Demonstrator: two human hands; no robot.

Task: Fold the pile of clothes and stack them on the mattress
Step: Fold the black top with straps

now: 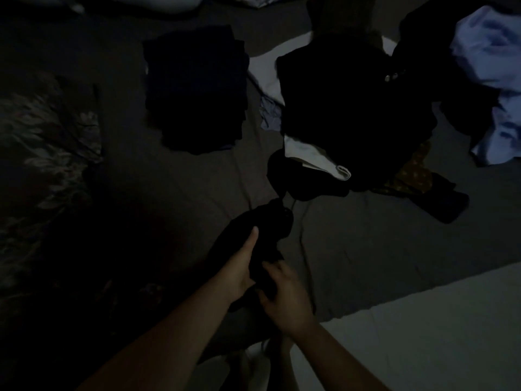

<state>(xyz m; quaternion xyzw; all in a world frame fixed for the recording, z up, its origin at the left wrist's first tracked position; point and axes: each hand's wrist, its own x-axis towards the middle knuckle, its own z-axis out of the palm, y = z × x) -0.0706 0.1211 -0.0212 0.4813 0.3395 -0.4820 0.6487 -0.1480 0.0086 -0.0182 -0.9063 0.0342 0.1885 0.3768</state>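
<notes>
We hold a bunched black cloth garment (265, 235) near the middle, left hand (239, 270) and right hand (284, 297) both gripping it above the dark grey mattress (366, 263). A folded dark stack (194, 88) sits far left; the unfolded dark pile (352, 108) far right.

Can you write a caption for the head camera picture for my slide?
Both hands, left and right, grip a dark garment beside a folded stack and unfolded pile.

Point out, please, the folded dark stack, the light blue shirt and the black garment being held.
Folded dark stack (194, 88): head view, middle of its top.
Light blue shirt (490, 57): head view, crumpled upper part.
Black garment (267, 221): head view, bunched part beyond the left thumb.
</notes>
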